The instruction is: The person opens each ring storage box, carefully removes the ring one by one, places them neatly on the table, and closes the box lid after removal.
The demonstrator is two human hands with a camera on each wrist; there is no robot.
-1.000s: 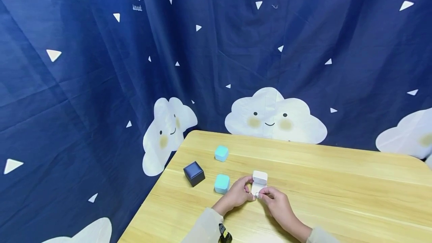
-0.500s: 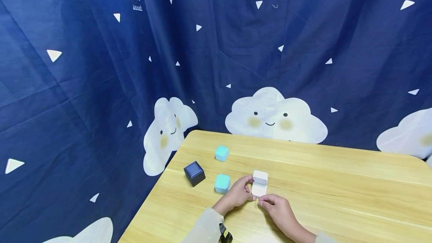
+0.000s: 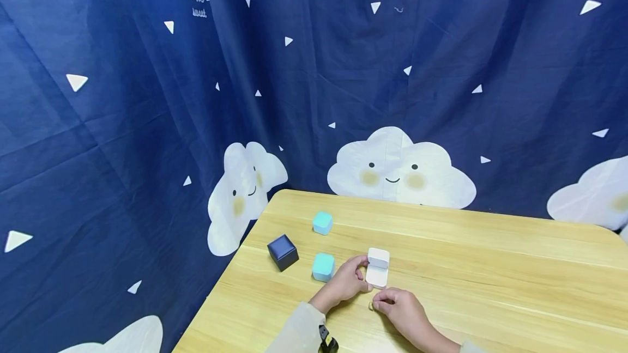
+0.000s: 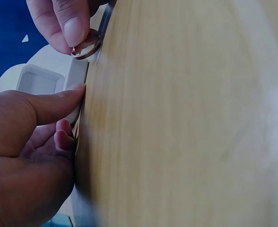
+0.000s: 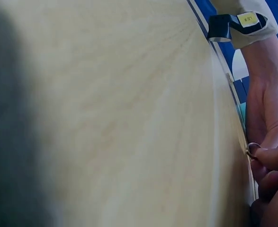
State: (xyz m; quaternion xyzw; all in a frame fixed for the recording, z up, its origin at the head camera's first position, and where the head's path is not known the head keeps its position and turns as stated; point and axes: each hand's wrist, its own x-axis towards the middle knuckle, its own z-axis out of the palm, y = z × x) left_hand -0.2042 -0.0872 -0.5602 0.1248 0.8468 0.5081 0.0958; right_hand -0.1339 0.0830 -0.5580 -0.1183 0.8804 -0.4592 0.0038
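A white ring box [image 3: 378, 275] stands on the wooden table with its lid raised toward the back. My left hand [image 3: 347, 279] grips it from the left side, thumb at the front of the base and fingers behind. Just in front of the box, my right hand [image 3: 403, 309] pinches a small shiny ring [image 3: 370, 305] between thumb and fingertips. The left wrist view shows the ring [image 4: 84, 56] close over the tabletop, next to the open box [image 4: 41, 80]. Fingers cover part of the ring in the right wrist view.
Left of my left hand sits a light-blue box [image 3: 323, 267], with another light-blue box [image 3: 322, 223] behind it. A dark-blue box [image 3: 283, 253] is farther left. A blue curtain [image 3: 353, 70] with cloud prints hangs behind the table [image 3: 490, 266].
My right hand has drawn the ring away from the white box, toward the front of the table. My left hand has stayed at the box.
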